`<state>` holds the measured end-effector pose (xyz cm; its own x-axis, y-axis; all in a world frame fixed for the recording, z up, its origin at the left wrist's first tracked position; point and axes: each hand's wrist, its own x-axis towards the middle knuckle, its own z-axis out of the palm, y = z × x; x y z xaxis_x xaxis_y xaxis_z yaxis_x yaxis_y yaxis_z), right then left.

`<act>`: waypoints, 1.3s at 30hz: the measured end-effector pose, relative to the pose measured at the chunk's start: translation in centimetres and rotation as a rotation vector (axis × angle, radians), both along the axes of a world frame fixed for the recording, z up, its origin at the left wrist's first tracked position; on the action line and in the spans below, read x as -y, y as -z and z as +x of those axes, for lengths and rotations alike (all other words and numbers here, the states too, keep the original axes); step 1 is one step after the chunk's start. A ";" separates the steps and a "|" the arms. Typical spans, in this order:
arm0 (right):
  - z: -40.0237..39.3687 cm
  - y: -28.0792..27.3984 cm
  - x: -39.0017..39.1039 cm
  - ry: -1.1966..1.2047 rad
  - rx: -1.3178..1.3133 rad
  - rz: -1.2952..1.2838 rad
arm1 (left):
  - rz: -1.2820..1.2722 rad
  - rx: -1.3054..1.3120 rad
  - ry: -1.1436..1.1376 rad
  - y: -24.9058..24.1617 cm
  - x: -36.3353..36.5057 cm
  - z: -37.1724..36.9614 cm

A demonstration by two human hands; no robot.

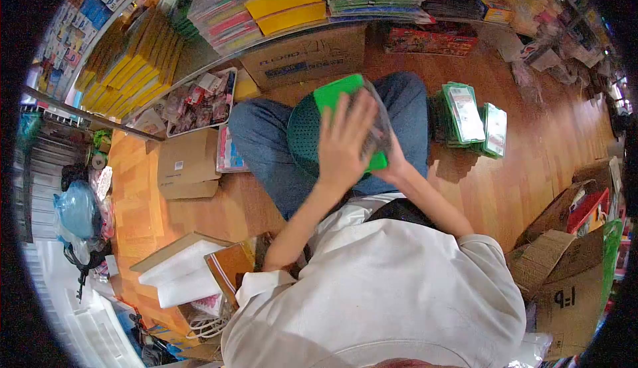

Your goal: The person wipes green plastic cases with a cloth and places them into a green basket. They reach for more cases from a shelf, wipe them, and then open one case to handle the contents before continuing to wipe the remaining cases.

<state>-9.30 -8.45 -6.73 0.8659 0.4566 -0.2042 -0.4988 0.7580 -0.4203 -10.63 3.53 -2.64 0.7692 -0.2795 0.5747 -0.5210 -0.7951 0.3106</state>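
My left hand (342,142) lies flat over a bright green flat pack (337,91) in clear plastic, its fingers outstretched and a little blurred. Around the pack's right edge curls my right hand (393,158), with most of its fingers hidden underneath. What is printed on the pack cannot be read. Below it, between my crossed legs, sits a dark green round basket (302,135) with a perforated side. On the floor right of my knee stand two stacks of green-edged packs (463,112) with white labels.
A shelf ahead carries yellow boxes (289,15) and bagged goods. Beneath it stands a cardboard carton (306,55). A white tray (232,92) of small packets is at the left, near a folded cardboard box (189,163). Open cartons (565,281) stand at the right.
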 end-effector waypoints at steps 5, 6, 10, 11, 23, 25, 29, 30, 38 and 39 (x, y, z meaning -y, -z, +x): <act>0.1 -0.6 -0.3 -0.185 0.022 -0.084 | -0.106 0.052 -0.088 -0.9 -1.3 1.8; 0.2 -0.7 -0.3 -0.057 0.004 -0.001 | -0.117 0.017 0.000 -0.7 -0.5 0.7; 2.4 1.3 0.6 -0.281 0.214 0.309 | -0.123 -0.093 0.275 1.4 1.8 -3.2; 2.7 1.2 0.8 -0.361 0.264 0.383 | -0.101 -0.065 0.242 1.5 1.6 -2.8; 0.7 -0.3 0.2 0.082 -0.111 0.177 | -0.203 -0.110 0.210 1.7 2.7 -4.2; 3.8 2.2 1.1 -0.283 0.102 0.210 | -0.167 -0.125 0.191 2.1 3.6 -5.2; 0.8 2.2 0.5 -0.067 0.132 -0.129 | -0.238 0.036 -0.020 0.9 2.1 -2.1; 0.3 1.7 0.3 0.038 0.133 -0.289 | -0.309 0.077 -0.055 -0.3 1.2 -1.0; 1.3 -0.6 1.2 0.110 0.352 -0.702 | -0.601 -0.279 0.031 -1.0 -3.3 -0.3; 1.5 -0.3 1.3 0.111 0.349 -0.701 | -0.561 -0.301 0.079 -0.6 -2.7 -1.4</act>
